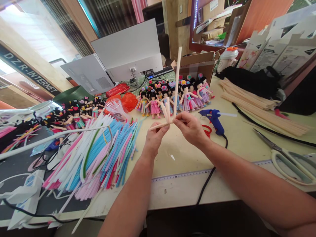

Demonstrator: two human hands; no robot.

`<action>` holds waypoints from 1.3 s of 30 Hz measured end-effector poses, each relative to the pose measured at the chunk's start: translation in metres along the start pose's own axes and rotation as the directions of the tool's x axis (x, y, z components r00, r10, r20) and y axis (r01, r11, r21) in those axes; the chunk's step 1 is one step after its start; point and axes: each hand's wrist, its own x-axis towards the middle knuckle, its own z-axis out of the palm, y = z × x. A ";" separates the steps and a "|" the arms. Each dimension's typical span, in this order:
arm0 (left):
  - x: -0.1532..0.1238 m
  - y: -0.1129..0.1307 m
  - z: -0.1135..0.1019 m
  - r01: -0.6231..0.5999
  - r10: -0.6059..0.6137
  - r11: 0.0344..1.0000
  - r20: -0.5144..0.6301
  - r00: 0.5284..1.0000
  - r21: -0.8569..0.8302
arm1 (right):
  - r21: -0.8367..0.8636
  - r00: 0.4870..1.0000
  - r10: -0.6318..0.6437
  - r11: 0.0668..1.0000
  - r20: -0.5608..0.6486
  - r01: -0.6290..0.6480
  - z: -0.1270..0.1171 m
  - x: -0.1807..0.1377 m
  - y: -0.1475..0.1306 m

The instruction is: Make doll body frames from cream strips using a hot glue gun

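My left hand [155,135] and my right hand [189,127] meet above the middle of the pale table [187,154], both closed on a small bundle of cream sticks [168,113]. One long stick [177,79] points up from the pinch, and several shorter ones fan out to the left. Just behind the hands stands a row of small dolls [172,93] in pink and blue dresses.
A heap of blue, pink and white strips [98,154] lies left. More dolls [76,113] sit far left. A blue glue gun [214,119] with black cord, red scissors [206,130], white scissors [288,158] and stacked cream sticks [254,102] lie right. A monitor [128,52] stands behind.
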 end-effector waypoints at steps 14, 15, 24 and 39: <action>0.001 0.002 0.001 0.393 -0.339 0.884 0.232 0.912 -0.254 | -0.158 0.970 -0.227 0.958 0.091 0.239 -0.001 -0.004 -0.001; 0.001 0.002 0.001 0.405 -0.354 0.879 0.225 0.908 -0.251 | -0.159 0.967 -0.233 0.956 0.108 0.248 -0.001 -0.004 -0.001; 0.000 0.007 -0.001 0.381 -0.325 0.868 0.216 0.921 -0.317 | -0.153 0.972 -0.189 0.966 0.137 0.210 0.002 -0.006 0.001; 0.002 -0.001 -0.006 0.167 -0.144 0.977 0.169 0.975 -0.133 | -0.049 0.994 -0.026 0.998 0.109 0.031 0.004 -0.003 0.007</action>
